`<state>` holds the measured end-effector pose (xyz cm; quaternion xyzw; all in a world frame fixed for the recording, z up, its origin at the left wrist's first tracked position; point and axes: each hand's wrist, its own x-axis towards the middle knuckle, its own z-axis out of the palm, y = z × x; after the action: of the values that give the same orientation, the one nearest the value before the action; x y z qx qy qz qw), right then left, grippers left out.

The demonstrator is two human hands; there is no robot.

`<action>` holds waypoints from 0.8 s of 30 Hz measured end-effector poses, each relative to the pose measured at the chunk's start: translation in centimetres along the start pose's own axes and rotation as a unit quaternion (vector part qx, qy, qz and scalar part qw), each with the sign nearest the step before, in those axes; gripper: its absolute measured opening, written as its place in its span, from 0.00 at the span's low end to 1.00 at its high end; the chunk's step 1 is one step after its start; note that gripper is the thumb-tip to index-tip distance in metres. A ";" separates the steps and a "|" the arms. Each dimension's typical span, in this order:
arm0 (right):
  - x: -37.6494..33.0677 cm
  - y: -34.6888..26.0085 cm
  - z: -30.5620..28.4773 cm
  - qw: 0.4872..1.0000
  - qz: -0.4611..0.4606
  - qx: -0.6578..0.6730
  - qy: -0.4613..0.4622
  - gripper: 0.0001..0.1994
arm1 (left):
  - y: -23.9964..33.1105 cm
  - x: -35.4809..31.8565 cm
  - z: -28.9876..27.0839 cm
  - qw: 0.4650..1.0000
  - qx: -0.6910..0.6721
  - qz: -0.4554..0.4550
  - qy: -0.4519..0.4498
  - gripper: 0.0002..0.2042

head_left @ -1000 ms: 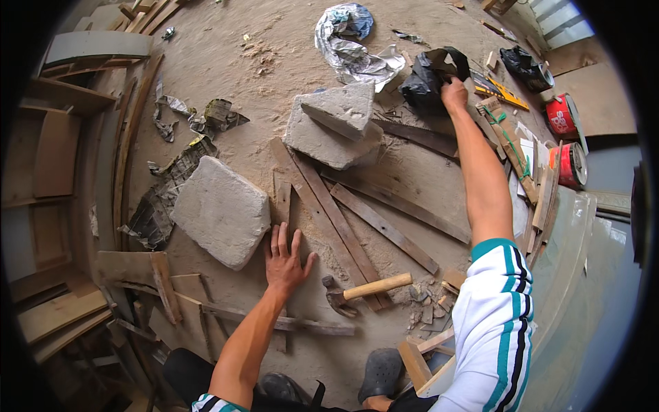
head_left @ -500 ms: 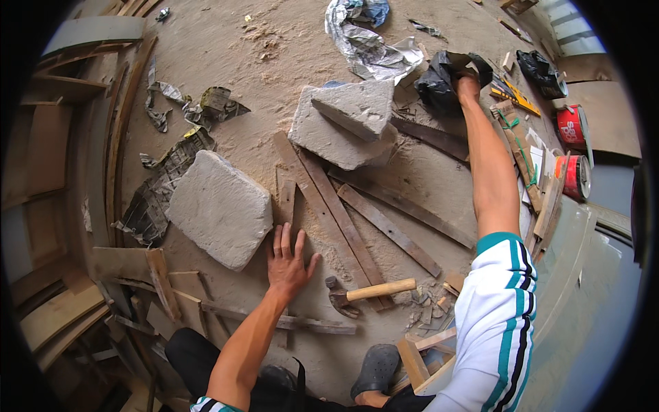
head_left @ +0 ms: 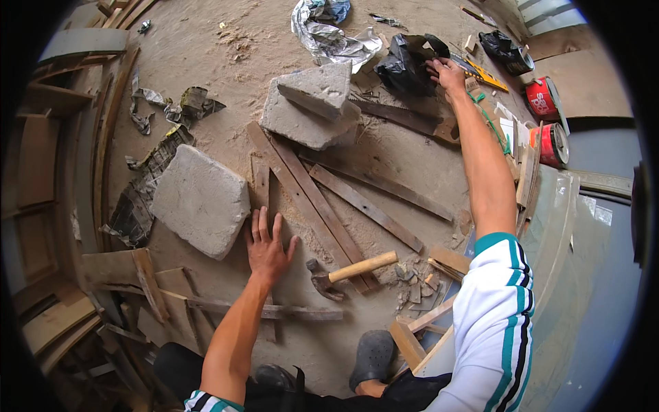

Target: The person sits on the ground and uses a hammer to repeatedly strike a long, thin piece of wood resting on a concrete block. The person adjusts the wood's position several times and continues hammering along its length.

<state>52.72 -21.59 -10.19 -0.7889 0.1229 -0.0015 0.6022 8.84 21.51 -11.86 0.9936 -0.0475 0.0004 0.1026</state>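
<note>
My left hand (head_left: 268,248) rests on the dusty floor with its fingers spread and nothing in it. Its fingertips lie beside a pale rough stone block (head_left: 199,200) and the near end of a short wooden strip (head_left: 261,184). A claw hammer (head_left: 362,267) with a wooden handle lies to its right. Farther off, my right hand (head_left: 449,77) is at the right edge of a crumpled black plastic bag (head_left: 401,69), its fingers bent together; what they hold is hidden. A hand saw (head_left: 395,117) lies below the bag, next to two stacked stone blocks (head_left: 295,123).
Long wooden strips (head_left: 312,206) lie across the middle. Wood scraps (head_left: 48,323) crowd the left. At the right are red cans (head_left: 542,99), a yellow-edged tool (head_left: 489,75) and a glass sheet (head_left: 556,233). Crumpled newspaper (head_left: 329,41) lies at the back.
My right hand has drawn back out of the black bag's opening to its right edge. The whole view has shifted, with things now farther left and higher. My left hand stays beside the block.
</note>
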 end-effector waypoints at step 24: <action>-45.9 -5.9 14.1 0.949 0.035 -0.067 -0.305 0.11 | -1.1 -5.9 -5.2 0.934 -0.321 -0.126 0.094 0.20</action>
<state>11.48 2.23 -1.83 -0.7854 -0.0396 0.2686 0.5563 3.15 24.24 -7.04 0.9009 0.0905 0.0656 0.4195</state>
